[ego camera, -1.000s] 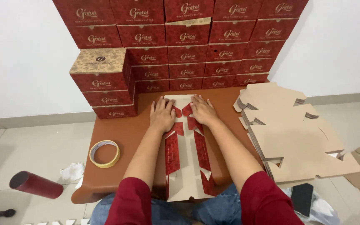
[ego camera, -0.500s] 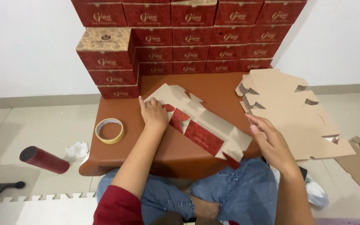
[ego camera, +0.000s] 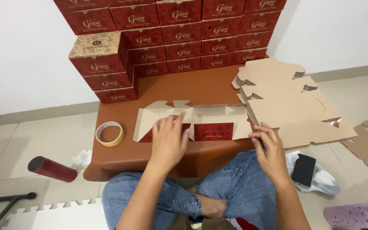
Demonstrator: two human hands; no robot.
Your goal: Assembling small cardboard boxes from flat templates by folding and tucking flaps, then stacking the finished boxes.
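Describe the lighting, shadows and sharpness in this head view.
Head view: soft, even light; faint shadow under the left hand on the flat carton; mild sheen on the brown table; right hand and stacked boxes sharp, no obvious motion blur.

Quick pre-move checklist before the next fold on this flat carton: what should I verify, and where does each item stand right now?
1. Carton blank lies flat on the brown table: ok.
2. Left hand rests palm down on the blank's left part, pinning it: ok.
3. Right hand is at the blank's right end, fingertips on the edge: ok; how firm the grip is, cannot tell.
4. Stack of flat blanks sits against the right end of the working blank, crowding it: not ok.
5. Tape roll lies on the table beside the blank, apart from it: ok.
6. Stacked red boxes stand apart from the blank: ok.
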